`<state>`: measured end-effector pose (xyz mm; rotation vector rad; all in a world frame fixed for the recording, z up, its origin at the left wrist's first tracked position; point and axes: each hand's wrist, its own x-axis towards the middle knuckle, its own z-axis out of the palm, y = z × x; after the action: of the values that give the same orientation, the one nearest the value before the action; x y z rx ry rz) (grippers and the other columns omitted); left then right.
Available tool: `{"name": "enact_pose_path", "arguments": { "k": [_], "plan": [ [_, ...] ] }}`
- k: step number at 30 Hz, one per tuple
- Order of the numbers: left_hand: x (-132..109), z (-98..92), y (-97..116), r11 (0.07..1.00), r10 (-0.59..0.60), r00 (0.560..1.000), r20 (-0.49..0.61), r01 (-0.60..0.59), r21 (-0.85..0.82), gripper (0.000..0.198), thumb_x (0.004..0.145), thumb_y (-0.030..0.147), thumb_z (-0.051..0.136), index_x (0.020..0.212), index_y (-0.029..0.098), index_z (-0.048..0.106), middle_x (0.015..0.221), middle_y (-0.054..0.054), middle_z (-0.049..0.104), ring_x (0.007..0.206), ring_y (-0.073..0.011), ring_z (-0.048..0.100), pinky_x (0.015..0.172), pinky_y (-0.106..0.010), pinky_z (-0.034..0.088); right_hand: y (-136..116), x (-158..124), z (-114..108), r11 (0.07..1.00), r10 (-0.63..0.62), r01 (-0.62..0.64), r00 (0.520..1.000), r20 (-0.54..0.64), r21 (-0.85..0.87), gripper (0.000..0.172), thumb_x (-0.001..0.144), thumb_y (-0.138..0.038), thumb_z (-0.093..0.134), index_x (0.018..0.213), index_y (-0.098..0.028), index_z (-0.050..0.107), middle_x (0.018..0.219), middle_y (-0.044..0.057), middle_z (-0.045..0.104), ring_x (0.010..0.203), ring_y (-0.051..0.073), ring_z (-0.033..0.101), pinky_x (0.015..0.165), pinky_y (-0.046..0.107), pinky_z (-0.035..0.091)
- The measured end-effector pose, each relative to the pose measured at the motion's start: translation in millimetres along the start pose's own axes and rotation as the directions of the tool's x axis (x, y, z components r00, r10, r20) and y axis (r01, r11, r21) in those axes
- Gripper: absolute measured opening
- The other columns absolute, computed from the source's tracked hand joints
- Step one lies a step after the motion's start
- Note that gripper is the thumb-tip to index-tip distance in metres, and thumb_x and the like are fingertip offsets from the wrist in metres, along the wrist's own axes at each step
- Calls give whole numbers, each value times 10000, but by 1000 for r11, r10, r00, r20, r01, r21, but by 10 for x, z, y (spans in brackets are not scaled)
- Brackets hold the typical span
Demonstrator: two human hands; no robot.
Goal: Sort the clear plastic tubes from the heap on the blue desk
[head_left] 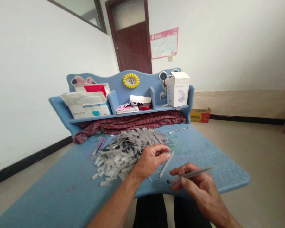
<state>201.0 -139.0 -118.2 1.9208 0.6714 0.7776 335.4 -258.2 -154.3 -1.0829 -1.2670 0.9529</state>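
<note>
A pen [192,174] with a clear barrel and a dark end is held between the thumb and fingers of my right hand [199,183], above the desk's front edge. My left hand [154,158] has its thumb and index finger pinched at the upper end of a clear pen tube [166,165], which slants down toward the desk front. Left of that hand spreads a big heap of clear plastic pen parts [123,155], with some dark pieces among them. Farther back, a single pen [178,130] lies apart from the heap.
The blue desk [49,190] has a rear shelf with a mask box [89,107], papers, a red round case [144,106] and a white box [178,90]. Checked cloth [137,122] lies beneath the shelf. A carton [200,115] stands on the floor at right.
</note>
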Motion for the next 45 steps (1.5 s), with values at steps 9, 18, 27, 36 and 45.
{"name": "enact_pose_path", "arguments": {
  "k": [9,18,27,36,45],
  "plan": [
    [-115,-74,-65,915,-148,988,-47,119,-386,152,680,226,660,798,131,659,600,27,553,467,-40,421,450,-147,328,-109,41,-159,469,-236,174,969,67,-866,108,820,-182,373,848,-175,477,464,-26,553,362,138,513,402,252,236],
    [-130,-87,-65,852,-153,988,-27,118,-509,190,638,231,700,748,129,584,564,38,557,415,-28,416,413,-139,303,-158,107,-110,-91,-39,264,962,269,-960,189,683,-46,451,789,-190,512,476,10,620,419,224,609,433,305,93],
    [-152,-85,-104,920,-140,990,-11,126,-371,190,642,249,704,754,111,637,542,36,524,436,-35,401,411,-152,281,-188,119,-74,-127,14,306,952,307,-943,234,653,-42,462,822,-184,541,527,16,649,456,231,625,431,308,88],
    [-176,-69,-63,948,-101,994,50,111,-299,174,639,239,697,726,102,635,511,43,510,446,-53,438,434,-165,322,-240,148,-165,-155,3,335,941,339,-929,213,664,-48,457,777,-200,554,529,12,636,447,221,602,456,308,80],
    [-175,23,-121,982,-124,974,187,148,-118,105,667,200,618,734,119,621,564,28,541,509,-87,481,493,-186,352,-573,316,-480,-184,-216,496,822,527,-849,216,778,-118,513,584,-213,522,550,11,558,557,174,450,593,320,244]
  ]
}}
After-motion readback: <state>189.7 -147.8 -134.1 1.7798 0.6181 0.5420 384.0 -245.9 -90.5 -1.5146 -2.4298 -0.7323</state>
